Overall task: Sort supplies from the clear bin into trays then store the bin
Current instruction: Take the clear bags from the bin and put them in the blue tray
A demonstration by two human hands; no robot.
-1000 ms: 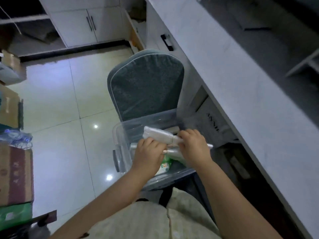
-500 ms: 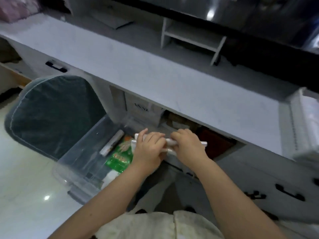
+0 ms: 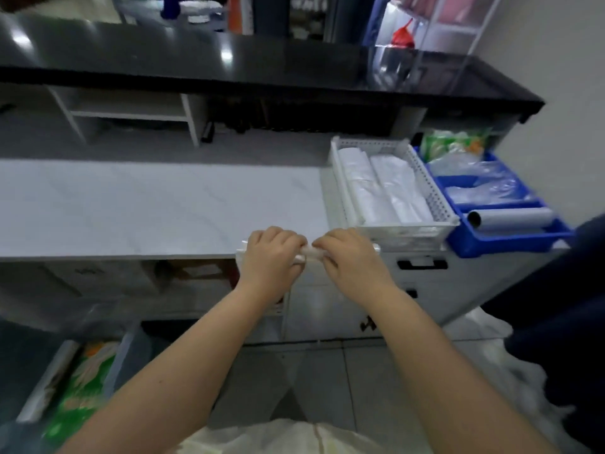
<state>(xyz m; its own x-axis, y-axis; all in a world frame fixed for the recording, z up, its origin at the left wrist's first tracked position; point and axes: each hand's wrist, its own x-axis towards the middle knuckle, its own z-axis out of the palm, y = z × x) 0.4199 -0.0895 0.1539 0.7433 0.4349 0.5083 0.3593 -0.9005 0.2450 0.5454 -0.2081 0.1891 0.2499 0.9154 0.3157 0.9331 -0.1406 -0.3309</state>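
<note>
Both hands hold a white roll of plastic bags (image 3: pixel 309 252) level at the front edge of the pale counter (image 3: pixel 147 204). My left hand (image 3: pixel 270 257) grips its left half and my right hand (image 3: pixel 352 258) its right half; most of the roll is hidden by my fingers. A white perforated tray (image 3: pixel 440 204) with similar white bag rolls stands on the counter just right of my hands. A blue tray (image 3: pixel 510 239) beyond it holds clear bags and a grey roll (image 3: pixel 510 219). The clear bin (image 3: pixel 131 352) sits low at the bottom left, with a green packet (image 3: pixel 82 388) inside.
A raised black countertop (image 3: pixel 262 67) runs along the back, with a white shelf unit (image 3: pixel 131 109) beneath it. Drawers with black handles (image 3: pixel 422 264) are under the counter. A person in dark clothing (image 3: pixel 563 322) stands at the right. White bags (image 3: pixel 491 371) lie on the tiled floor.
My view has swung right from the bin on the chair to the counter and trays. Both hands carried the white roll out of the bin up to the counter's edge.
</note>
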